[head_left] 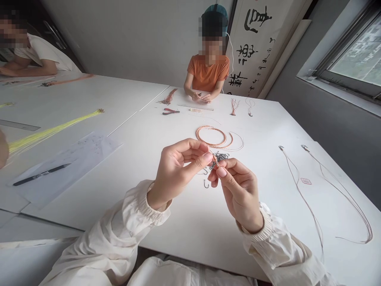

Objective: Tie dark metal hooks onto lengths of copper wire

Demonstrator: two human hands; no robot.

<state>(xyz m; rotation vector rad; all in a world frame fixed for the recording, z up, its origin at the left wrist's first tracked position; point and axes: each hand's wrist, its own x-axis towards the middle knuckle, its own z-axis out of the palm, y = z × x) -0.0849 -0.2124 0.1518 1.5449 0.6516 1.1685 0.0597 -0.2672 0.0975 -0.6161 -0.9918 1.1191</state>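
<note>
My left hand [183, 163] pinches one end of a small fish hook [215, 159] with orange line on it, between thumb and forefinger. My right hand [239, 186] pinches its other end, so both hands meet over the white table [190, 238]. The fingers partly cover the hook. Just behind them lies a pile of dark fish hooks [222, 156]. One loose hook [206, 184] rests on the table below the fingertips. Farther back is a coil of orange line [197, 137], its loose end curving to the right.
Right: hooks with long line tails [293, 174], and a small stamped label [306, 181]. Left: a pen-like tool [41, 174] on a clear plastic bag [86, 155], and a yellow line bundle [59, 128]. Across sits a person [208, 73] near red-handled pliers [170, 112]. Another person [44, 55] is far left.
</note>
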